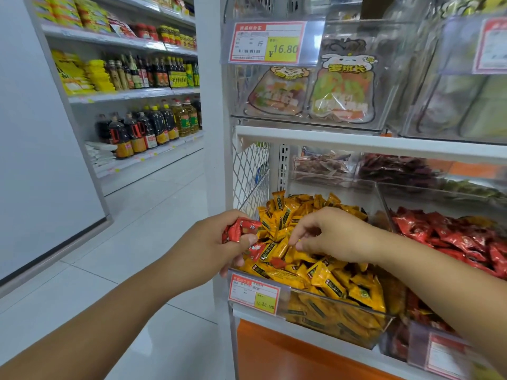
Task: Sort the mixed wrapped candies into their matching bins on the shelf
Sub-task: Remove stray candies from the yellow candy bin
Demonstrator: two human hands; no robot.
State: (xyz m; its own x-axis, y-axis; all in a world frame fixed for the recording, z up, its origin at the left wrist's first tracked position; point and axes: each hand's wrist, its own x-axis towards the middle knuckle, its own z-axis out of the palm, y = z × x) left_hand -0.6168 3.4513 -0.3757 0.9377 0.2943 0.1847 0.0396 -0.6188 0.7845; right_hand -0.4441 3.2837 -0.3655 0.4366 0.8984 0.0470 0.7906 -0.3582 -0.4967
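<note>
While your left hand (216,245) grips several red candies (240,227) at the corner of the yellow bin (343,301), your right hand (337,237) pinches its fingers into the pile; cannot tell if they hold anything. Culling strays. Next: pluck the stray red wrapper (277,262) cleanly, then carry all rightward to the red bin (384,198).

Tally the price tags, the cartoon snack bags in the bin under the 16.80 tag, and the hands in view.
Price tags: 4
Cartoon snack bags: 2
Hands: 2 (left hand, gripping red candies; right hand)
Total: 8
</note>
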